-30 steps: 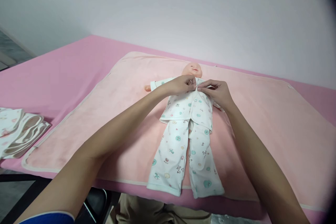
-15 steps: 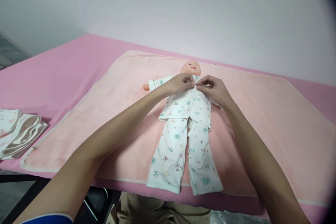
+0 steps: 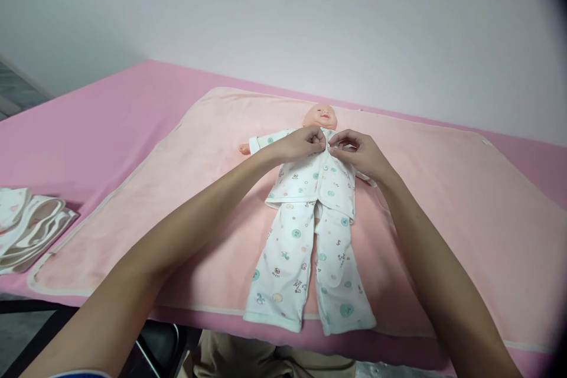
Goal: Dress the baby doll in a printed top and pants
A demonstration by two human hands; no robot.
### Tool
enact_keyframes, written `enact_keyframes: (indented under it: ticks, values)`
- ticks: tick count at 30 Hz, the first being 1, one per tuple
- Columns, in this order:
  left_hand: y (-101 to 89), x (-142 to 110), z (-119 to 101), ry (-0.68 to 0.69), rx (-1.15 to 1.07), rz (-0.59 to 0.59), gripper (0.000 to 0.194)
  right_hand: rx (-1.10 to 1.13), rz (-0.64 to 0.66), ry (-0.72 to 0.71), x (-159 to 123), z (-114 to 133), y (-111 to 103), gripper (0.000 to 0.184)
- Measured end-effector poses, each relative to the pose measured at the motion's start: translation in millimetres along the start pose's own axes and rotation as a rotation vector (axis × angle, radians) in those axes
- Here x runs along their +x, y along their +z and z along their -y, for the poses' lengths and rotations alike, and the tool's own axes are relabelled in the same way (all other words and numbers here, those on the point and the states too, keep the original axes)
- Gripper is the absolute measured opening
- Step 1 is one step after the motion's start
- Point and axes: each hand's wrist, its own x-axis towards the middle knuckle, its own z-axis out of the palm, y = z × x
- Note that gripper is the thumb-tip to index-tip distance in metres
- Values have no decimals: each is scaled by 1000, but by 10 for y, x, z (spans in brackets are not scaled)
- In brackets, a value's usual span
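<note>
A baby doll (image 3: 319,115) lies on its back, dressed in a white printed jacket (image 3: 301,180) and matching trousers (image 3: 283,271). Both my hands are at the upper chest, just below the doll's chin. My left hand (image 3: 305,143) pinches the jacket's front edge from the left. Opposite it, my right hand (image 3: 357,150) has its thumb and fingertips closed on the other front edge. The fingertips of the two hands almost meet, and any fastener between them is too small to make out. Lower down, the jacket's front panels overlap.
Beneath the doll is a peach blanket (image 3: 212,189) with a pale border, spread over a pink-covered table (image 3: 115,112). Folded printed cloth (image 3: 35,224) lies at the left edge. A pale wall (image 3: 310,23) stands behind. The trouser legs reach over the table's front edge.
Both hands stay at the jacket's upper front, with only slight finger movement. The whole view has shifted a little; the doll lies as before.
</note>
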Motion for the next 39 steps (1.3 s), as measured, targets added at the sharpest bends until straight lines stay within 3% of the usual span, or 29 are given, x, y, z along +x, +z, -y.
enact_keyframes:
  ticks: [7,15,19,27,33,39]
  values:
    - [32,-17,-24,-16,6,-65,9,55,-43,19,11,-12,27,35]
    - [32,-21,-36,-38,41,-94,22,23,25,56,1,39,19,32]
    - [66,-63,-103,-38,105,-105,39,7,69,28,10,34,-5,31]
    - [137,-79,-130,-29,240,-116,32,-41,95,21,20,1,-29,30]
    - [60,-37,-77,-8,218,-70,20,3,117,31,27,-38,-50,43]
    - [49,-14,-75,-17,192,-81,21,47,125,29,8,-38,-66,39]
